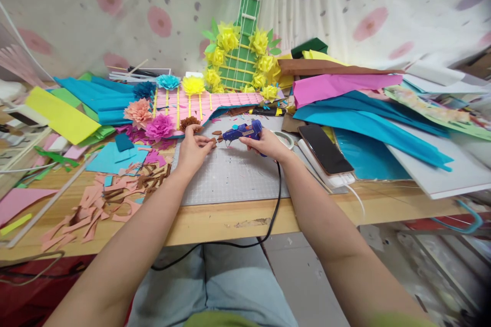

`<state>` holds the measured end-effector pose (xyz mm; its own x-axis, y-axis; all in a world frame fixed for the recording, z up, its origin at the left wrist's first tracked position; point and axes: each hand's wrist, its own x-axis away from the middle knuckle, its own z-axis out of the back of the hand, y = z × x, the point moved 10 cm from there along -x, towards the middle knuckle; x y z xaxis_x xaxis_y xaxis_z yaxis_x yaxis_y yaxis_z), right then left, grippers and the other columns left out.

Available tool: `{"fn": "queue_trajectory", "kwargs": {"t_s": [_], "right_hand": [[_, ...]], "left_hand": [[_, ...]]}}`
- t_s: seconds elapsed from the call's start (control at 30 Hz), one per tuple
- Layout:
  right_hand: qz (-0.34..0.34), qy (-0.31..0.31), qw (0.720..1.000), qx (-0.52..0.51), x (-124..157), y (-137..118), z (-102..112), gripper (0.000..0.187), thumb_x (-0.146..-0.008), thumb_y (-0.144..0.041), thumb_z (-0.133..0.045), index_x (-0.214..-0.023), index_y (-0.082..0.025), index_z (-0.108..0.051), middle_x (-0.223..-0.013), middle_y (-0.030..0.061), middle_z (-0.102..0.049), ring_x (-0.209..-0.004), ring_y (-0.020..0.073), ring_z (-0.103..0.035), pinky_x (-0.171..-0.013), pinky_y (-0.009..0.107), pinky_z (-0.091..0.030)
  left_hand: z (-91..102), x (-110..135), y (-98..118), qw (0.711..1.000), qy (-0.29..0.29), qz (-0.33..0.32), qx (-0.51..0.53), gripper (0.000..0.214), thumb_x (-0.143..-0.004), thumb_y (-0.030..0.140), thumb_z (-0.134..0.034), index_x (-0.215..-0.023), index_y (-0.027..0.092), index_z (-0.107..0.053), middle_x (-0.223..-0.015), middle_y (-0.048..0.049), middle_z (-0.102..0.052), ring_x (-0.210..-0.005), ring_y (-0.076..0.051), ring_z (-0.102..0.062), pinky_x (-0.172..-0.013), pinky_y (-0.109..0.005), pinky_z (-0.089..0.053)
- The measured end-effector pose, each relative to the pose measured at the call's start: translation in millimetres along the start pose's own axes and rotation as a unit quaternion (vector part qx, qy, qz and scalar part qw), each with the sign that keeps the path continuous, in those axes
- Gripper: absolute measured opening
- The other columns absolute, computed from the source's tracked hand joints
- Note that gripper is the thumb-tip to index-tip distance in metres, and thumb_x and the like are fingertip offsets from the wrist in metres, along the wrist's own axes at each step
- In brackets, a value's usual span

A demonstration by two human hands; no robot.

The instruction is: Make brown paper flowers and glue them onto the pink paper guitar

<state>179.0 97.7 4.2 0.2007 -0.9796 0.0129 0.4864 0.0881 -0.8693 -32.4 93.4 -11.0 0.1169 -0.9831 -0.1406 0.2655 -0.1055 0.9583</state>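
My right hand [266, 144] is wrapped round the handle of a blue glue gun [243, 132], its nozzle aimed left at my other hand. Between the fingertips of my left hand [194, 148] is a small brown paper petal [214, 141], close to the nozzle. A brown paper flower [189, 122] lies just behind the left fingers; whether they touch it is unclear. More loose brown pieces [218, 133] lie on the grey cutting mat [230, 179]. A pink paper guitar shape [215, 100] with paper flowers along its left end lies behind.
Peach and brown paper scraps [88, 209] cover the left of the table. A green guitar [241, 64] with yellow flowers leans at the back. On the right are a phone [326, 149], blue crepe paper [376, 117] and white sheets. The gun's black cord [276, 209] hangs over the front edge.
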Motion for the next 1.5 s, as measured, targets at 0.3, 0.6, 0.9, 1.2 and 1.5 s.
{"fn": "queue_trajectory", "kwargs": {"t_s": [0.3, 0.6, 0.9, 1.2, 1.5], "right_hand": [[0.006, -0.001, 1.000, 0.025, -4.0, 7.9, -2.4, 0.044, -0.064, -0.062, -0.067, -0.058, -0.020, -0.056, -0.047, -0.0015, -0.053, -0.042, 0.0098, -0.044, -0.044, 0.025, -0.034], [-0.014, -0.018, 0.997, 0.069, -6.0, 12.4, -5.3, 0.046, -0.070, -0.064, -0.061, -0.062, -0.018, -0.055, -0.052, -0.0002, -0.053, -0.045, 0.0103, -0.046, -0.049, 0.026, -0.036], [-0.010, -0.011, 0.999, 0.050, -6.6, 11.9, -5.2, 0.044, -0.069, -0.061, -0.063, -0.063, -0.019, -0.055, -0.054, 0.0000, -0.054, -0.045, 0.0103, -0.045, -0.048, 0.026, -0.035], [-0.011, -0.011, 0.999, 0.049, -7.0, 12.6, -6.0, 0.043, -0.070, -0.060, -0.062, -0.065, -0.018, -0.056, -0.054, 0.0005, -0.055, -0.045, 0.0100, -0.045, -0.047, 0.026, -0.035], [-0.002, 0.086, 0.994, 0.062, -10.4, 13.4, 8.2, 0.043, -0.074, -0.059, -0.059, -0.074, -0.016, -0.065, -0.066, 0.0055, -0.066, -0.061, 0.0161, -0.060, -0.059, 0.027, -0.044]], "left_hand": [[-2.9, -0.2, -3.4, 0.999, -0.002, 0.016, 0.033, 0.049, -0.064, 0.022, -0.069, -0.103, 0.023, -0.039, -0.070, 0.0041, -0.062, -0.060, -0.015, -0.066, -0.052, -0.026, -0.054], [-4.4, -0.2, -4.9, 0.999, -0.006, 0.020, 0.039, 0.050, -0.063, 0.024, -0.071, -0.103, 0.022, -0.040, -0.070, 0.0038, -0.063, -0.061, -0.015, -0.066, -0.052, -0.025, -0.054], [-4.9, -0.9, -5.0, 0.999, -0.015, 0.006, 0.029, 0.051, -0.062, 0.022, -0.070, -0.104, 0.023, -0.042, -0.072, 0.0026, -0.065, -0.062, -0.015, -0.066, -0.053, -0.026, -0.053], [-6.6, -0.3, -2.7, 1.000, -0.022, -0.005, 0.011, 0.051, -0.062, 0.022, -0.069, -0.106, 0.022, -0.042, -0.073, 0.0017, -0.066, -0.061, -0.014, -0.064, -0.053, -0.025, -0.052], [-7.8, -1.1, -4.2, 0.999, -0.027, -0.013, -0.014, 0.049, -0.066, 0.028, -0.069, -0.107, 0.022, -0.043, -0.078, -0.0007, -0.068, -0.067, -0.016, -0.067, -0.054, -0.024, -0.051]]}}
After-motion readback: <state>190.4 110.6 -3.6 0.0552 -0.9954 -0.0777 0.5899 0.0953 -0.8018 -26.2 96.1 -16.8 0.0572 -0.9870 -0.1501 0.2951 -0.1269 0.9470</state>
